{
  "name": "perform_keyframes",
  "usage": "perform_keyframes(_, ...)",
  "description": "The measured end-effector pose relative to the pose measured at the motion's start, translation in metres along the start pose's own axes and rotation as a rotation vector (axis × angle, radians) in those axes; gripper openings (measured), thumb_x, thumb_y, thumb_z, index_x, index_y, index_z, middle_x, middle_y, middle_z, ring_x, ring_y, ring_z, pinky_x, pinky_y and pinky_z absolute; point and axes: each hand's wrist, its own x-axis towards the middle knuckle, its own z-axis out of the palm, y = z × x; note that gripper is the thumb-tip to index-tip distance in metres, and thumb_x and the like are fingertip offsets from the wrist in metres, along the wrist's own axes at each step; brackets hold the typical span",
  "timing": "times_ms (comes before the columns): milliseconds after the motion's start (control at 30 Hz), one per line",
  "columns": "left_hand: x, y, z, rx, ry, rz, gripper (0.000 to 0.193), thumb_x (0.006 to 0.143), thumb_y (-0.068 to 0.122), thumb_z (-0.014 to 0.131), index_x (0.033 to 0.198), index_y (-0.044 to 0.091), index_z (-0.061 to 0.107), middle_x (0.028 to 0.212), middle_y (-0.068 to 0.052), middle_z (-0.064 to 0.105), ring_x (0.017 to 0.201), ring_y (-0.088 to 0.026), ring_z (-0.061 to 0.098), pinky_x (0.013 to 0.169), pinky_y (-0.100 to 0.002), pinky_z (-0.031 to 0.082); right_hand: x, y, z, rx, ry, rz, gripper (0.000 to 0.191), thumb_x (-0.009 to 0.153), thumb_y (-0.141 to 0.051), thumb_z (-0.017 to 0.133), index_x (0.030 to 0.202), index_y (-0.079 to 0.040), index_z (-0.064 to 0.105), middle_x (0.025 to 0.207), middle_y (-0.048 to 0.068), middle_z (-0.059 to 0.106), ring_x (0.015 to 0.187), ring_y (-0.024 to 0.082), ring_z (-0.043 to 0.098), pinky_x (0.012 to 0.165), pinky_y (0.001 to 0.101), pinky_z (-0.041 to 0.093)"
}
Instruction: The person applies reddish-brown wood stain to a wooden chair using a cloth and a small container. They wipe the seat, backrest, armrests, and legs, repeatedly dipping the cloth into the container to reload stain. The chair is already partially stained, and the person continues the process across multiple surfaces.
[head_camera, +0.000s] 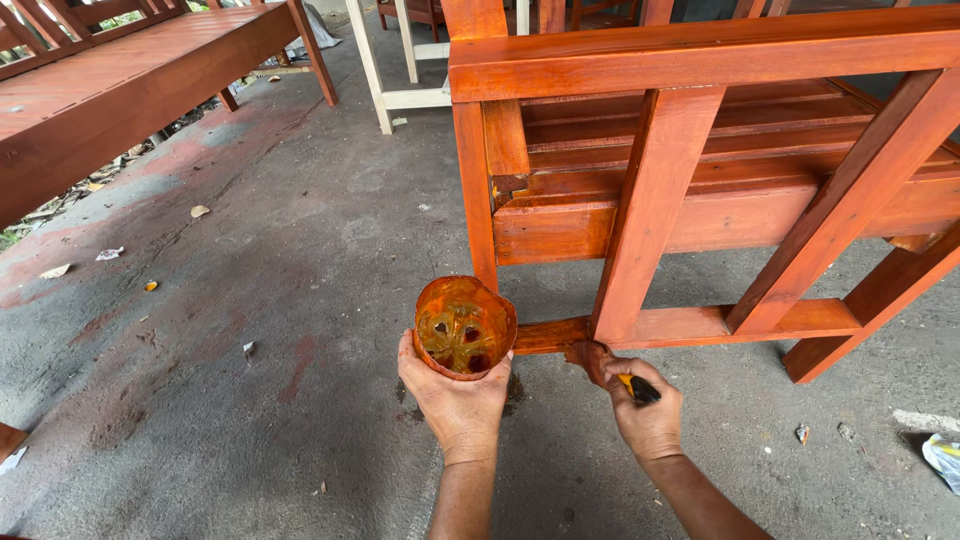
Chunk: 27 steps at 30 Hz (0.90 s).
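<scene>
My left hand (455, 400) grips a cut-off plastic cup (463, 326) stained orange-brown, tilted so its inside faces me, just left of the bench's lower rail. My right hand (645, 410) holds a small paintbrush (600, 362) with a yellow and black handle. Its stain-soaked bristles press on the underside of the lower rail (690, 326) of a reddish-orange wooden bench (700, 150). The rail looks wet and glossy where the brush touches it.
Stain marks blotch the grey concrete floor (300, 300). Another stained bench (110, 90) stands at the upper left, and an unpainted pale wooden frame (385, 70) at the back. Leaves and scraps lie scattered; a crumpled wrapper (943, 460) lies at the right edge.
</scene>
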Motion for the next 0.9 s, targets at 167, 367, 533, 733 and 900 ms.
perform_keyframes(167, -0.001, 0.003, -0.009, -0.013, 0.008, 0.03, 0.125, 0.051, 0.016, 0.102, 0.147, -0.002, 0.023, 0.138, -0.02, 0.038, 0.134, -0.033, 0.046, 0.116, -0.044, 0.043, -0.002, -0.022, 0.011, -0.001, -0.056, 0.199, 0.007, 0.087, -0.005, 0.076, 0.093, -0.01, 0.076, 0.097, 0.005, 0.081, 0.092, 0.018, 0.076, 0.084, 0.0291, 0.061)
perform_keyframes(367, 0.004, 0.001, -0.017, -0.048, -0.013, -0.001, 0.125, 0.053, 0.017, 0.101, 0.148, -0.001, 0.021, 0.138, -0.019, 0.036, 0.134, -0.031, 0.048, 0.114, -0.041, 0.047, -0.014, -0.03, 0.039, 0.709, 0.183, 0.999, 0.011, 0.093, -0.008, 0.069, 0.103, -0.008, 0.065, 0.116, 0.013, 0.07, 0.102, 0.03, 0.073, 0.088, 0.044, 0.064)
perform_keyframes(533, 0.006, -0.011, -0.016, -0.036, -0.01, -0.014, 0.126, 0.053, 0.02, 0.101, 0.148, 0.0, 0.021, 0.138, -0.017, 0.036, 0.133, -0.029, 0.049, 0.111, -0.038, 0.052, -0.018, -0.03, 0.065, 1.304, 0.45, 1.31, 0.024, 0.096, -0.016, 0.062, 0.118, -0.008, 0.059, 0.131, 0.019, 0.066, 0.114, 0.035, 0.072, 0.092, 0.0376, 0.06)
perform_keyframes(733, 0.011, -0.032, -0.011, 0.04, 0.0, -0.022, 0.126, 0.054, 0.022, 0.102, 0.148, -0.002, 0.021, 0.136, -0.018, 0.038, 0.132, -0.03, 0.048, 0.113, -0.041, 0.047, -0.017, -0.032, 0.089, 1.21, 0.324, 1.214, 0.015, 0.09, -0.008, 0.068, 0.104, -0.014, 0.065, 0.119, 0.012, 0.07, 0.111, 0.028, 0.071, 0.095, 0.0414, 0.064)
perform_keyframes(900, 0.011, -0.041, -0.007, -0.015, 0.033, 0.016, 0.126, 0.052, 0.022, 0.1, 0.148, -0.004, 0.023, 0.137, -0.019, 0.039, 0.131, -0.031, 0.049, 0.112, -0.042, 0.048, -0.013, -0.024, 0.094, 0.901, 0.287, 1.14, 0.013, 0.091, -0.003, 0.07, 0.102, -0.007, 0.064, 0.111, 0.013, 0.071, 0.104, 0.031, 0.073, 0.088, 0.0428, 0.062)
